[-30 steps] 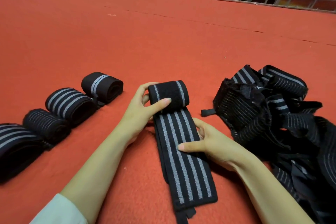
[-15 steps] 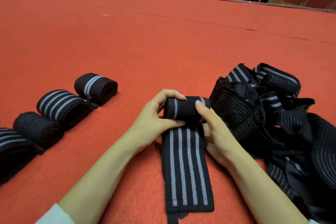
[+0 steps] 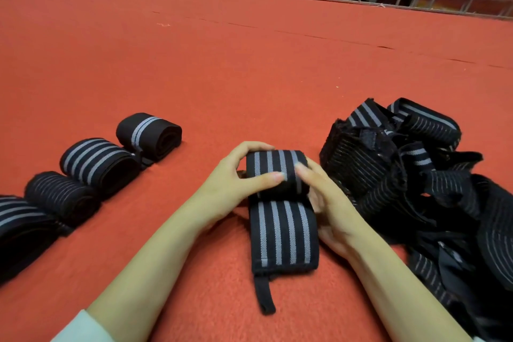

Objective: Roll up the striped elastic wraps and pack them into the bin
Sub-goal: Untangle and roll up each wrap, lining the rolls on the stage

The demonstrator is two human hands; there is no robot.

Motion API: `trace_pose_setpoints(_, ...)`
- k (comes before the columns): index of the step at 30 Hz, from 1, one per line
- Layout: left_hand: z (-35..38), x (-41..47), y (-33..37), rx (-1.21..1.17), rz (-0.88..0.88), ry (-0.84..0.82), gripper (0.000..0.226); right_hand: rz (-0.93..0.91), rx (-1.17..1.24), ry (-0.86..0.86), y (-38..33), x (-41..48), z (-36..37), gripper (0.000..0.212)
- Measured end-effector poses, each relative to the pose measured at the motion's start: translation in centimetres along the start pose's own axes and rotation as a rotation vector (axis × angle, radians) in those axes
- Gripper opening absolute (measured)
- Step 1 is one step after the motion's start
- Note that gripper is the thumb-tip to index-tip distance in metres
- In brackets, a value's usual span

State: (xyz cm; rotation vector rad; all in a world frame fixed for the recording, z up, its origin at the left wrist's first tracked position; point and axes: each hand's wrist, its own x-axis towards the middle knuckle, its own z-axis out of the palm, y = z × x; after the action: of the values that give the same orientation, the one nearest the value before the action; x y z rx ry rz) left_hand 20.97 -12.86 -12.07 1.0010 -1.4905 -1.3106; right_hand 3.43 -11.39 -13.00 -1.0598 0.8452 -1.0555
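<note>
Head view: a black wrap (image 3: 277, 172) with grey stripes, half rolled, lies at centre on a red felt surface (image 3: 249, 64). The left hand (image 3: 236, 175) curls its fingers round the roll's left end, thumb across the front. The right hand (image 3: 330, 203) cups the right end (slightly blurred). The roll's axis runs left to right, and the flat tail points toward the viewer, ending in a thin strap (image 3: 265, 297). The wrap looks light, soft and springy, best gripped at both roll ends so it cannot unwind. Four finished rolls (image 3: 97, 161) line up on the left, and a loose pile (image 3: 416, 175) lies on the right. No bin is visible.
</note>
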Motion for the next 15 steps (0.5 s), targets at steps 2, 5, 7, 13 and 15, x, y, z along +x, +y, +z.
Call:
trace_pose_setpoints(2, 0.2, 0.0, -0.2, 0.125, 0.097, 0.018, 0.043, -0.001, 0.031, 0.021, 0.0, -0.1, 0.4, 0.049)
trace_pose_setpoints(5, 0.6, -0.1, -0.1, 0.174, 0.165, -0.003, 0.053, -0.034, 0.058, 0.079, -0.2, -0.1, 0.4, 0.043)
trace_pose_setpoints(7, 0.5, -0.3, 0.1, 0.043, 0.06, -0.025, 0.063, -0.058, 0.04, 0.068, -0.4, -0.2, 0.3, 0.045)
trace_pose_setpoints(13, -0.5, -0.2, 0.1, -0.112, -0.021, -0.076, 0.049, -0.074, -0.025, 0.045, -0.3, -0.2, 0.0, 0.048)
trace_pose_setpoints(15, -0.5, 0.0, -0.1, -0.031, 0.098, -0.062, 0.051, -0.045, 0.03, 0.04, -0.3, -0.1, -0.1, 0.049)
